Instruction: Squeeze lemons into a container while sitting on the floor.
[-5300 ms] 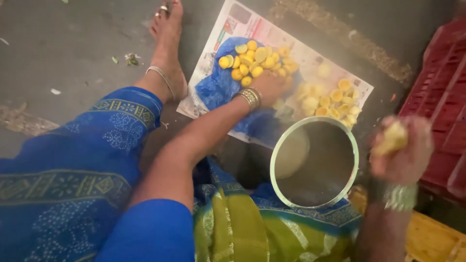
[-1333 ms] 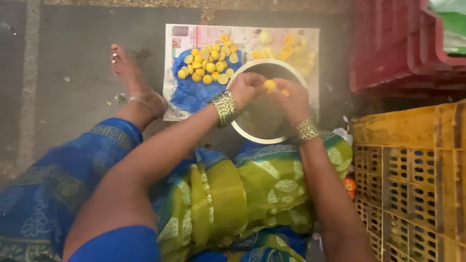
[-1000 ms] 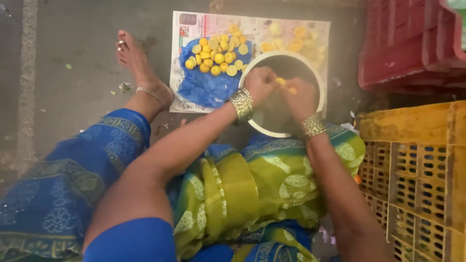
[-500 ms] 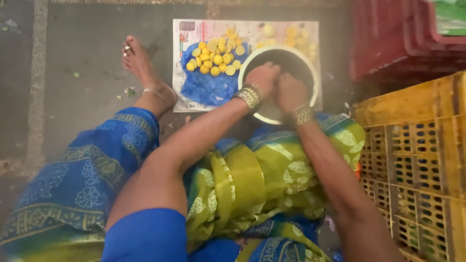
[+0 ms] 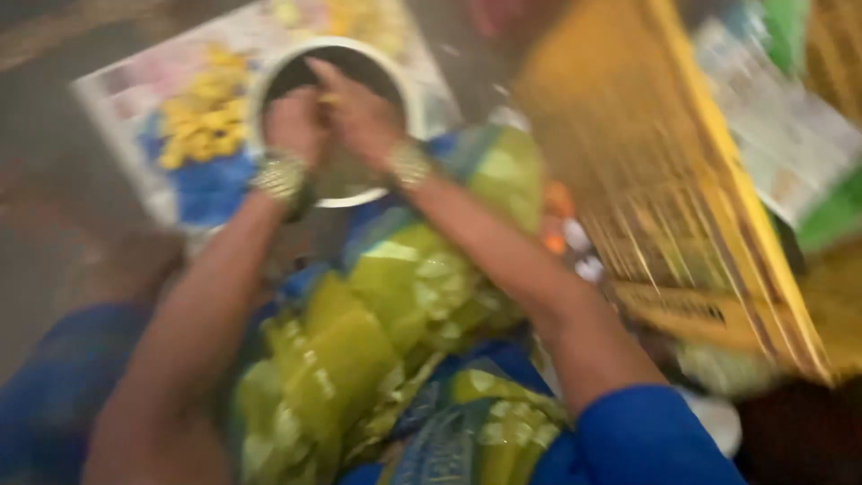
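Both hands meet over the steel pot [image 5: 395, 90] at about eleven o'clock, the left hand [image 5: 294, 126] curled, the right hand [image 5: 355, 112] half-closed; blur hides what they pinch. Yellow pieces [image 5: 202, 121] lie on a printed sheet [image 5: 117, 108] at ten o'clock, beside the pot, and a yellow crate [image 5: 664, 180] stands at two.

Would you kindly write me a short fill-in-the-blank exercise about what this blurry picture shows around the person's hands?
1. Both hands, the left hand and the right hand, are held over a round metal ____.
2. The small pieces heaped on the sheet to the left of the pot are ____ in colour.
3. Each wrist carries a ____, like the one on the left arm.
4. The slatted crate at the right is ____ in colour.

Missing words: pot; yellow; bangle; yellow
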